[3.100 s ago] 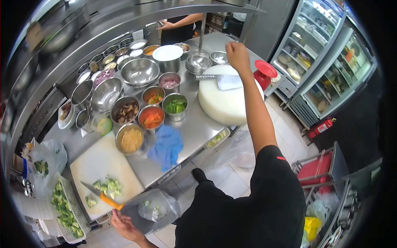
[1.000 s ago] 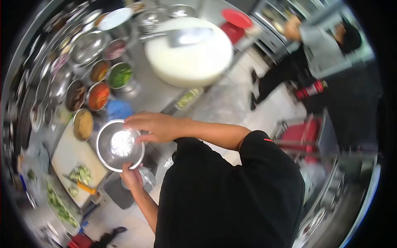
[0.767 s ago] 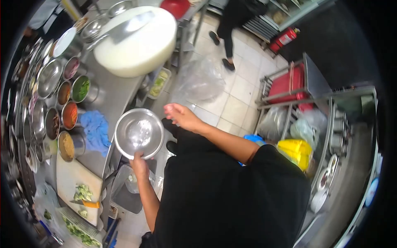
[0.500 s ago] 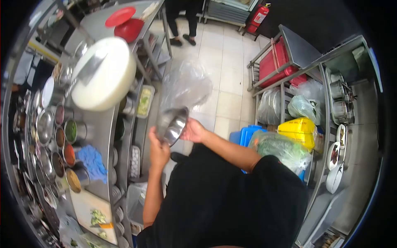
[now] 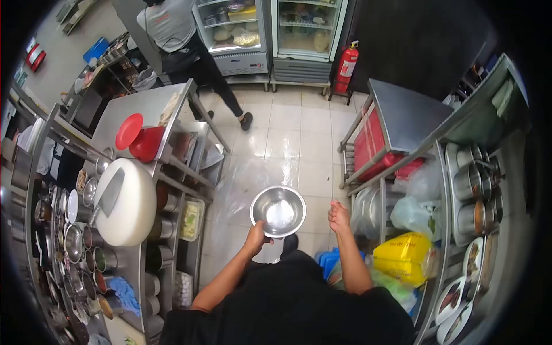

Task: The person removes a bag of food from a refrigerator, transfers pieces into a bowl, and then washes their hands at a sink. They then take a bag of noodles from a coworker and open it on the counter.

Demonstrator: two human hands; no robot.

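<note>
My left hand [image 5: 256,238] grips the near-left rim of a shiny steel mixing bowl [image 5: 278,198], its thumb over the edge. The bowl faces up in front of me, and no contents show in it. To the right and apart from the bowl is my right hand [image 5: 338,217], its fingers curled closed; whether anything is inside them is hidden. Thin clear plastic sheeting [image 5: 236,184] shows faintly over the floor tiles, left of the bowl.
Along the left counter are a thick white chopping block [image 5: 129,201] with a cleaver [image 5: 111,192], red dishes [image 5: 145,144] and several metal containers. Bagged goods [image 5: 405,259] and pots [image 5: 470,181] fill the right shelves. A co-worker [image 5: 175,34] stands near the fridges [image 5: 241,63]; a fire extinguisher [image 5: 346,69] is beside them.
The bowl, tilted between both hands before, is now upright in my left hand alone. My right hand has moved off it to the right. The view has lifted, showing the fridges.
</note>
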